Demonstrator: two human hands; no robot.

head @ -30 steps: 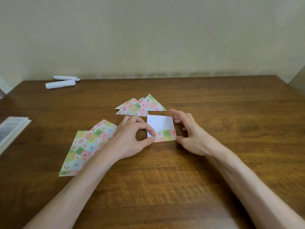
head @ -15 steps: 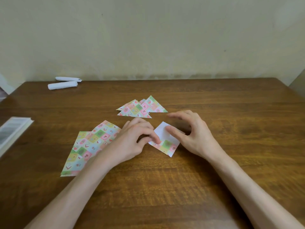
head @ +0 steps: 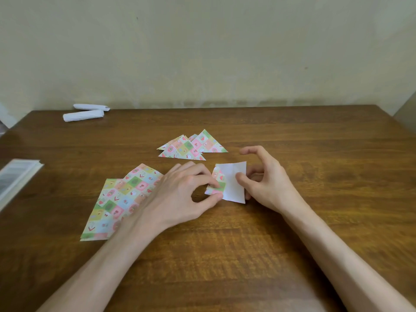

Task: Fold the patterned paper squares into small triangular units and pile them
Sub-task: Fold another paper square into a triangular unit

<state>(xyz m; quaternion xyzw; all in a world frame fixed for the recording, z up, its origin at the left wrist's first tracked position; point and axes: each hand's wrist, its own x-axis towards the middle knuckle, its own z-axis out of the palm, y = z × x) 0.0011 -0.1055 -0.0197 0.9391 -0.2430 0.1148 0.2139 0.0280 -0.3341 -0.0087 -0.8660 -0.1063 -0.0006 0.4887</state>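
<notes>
A small paper square [head: 233, 184], white side up with a patterned folded strip along its left edge, lies at the middle of the wooden table [head: 315, 176]. My left hand [head: 180, 197] pinches that patterned strip between thumb and forefinger. My right hand [head: 263, 181] presses its thumb on the white face, its other fingers curled above. Several folded patterned triangles [head: 193, 146] lie piled just behind. A stack of unfolded patterned squares [head: 119, 199] is spread at the left, partly under my left forearm.
Two white rolled paper pieces [head: 84, 113] rest at the far left corner near the wall. A pale flat object [head: 15, 179] juts in at the left edge.
The paper square has been rotated on the table, so its patterned folded strip went from the near edge to the left edge. Both hands shifted with it, staying on the paper.
</notes>
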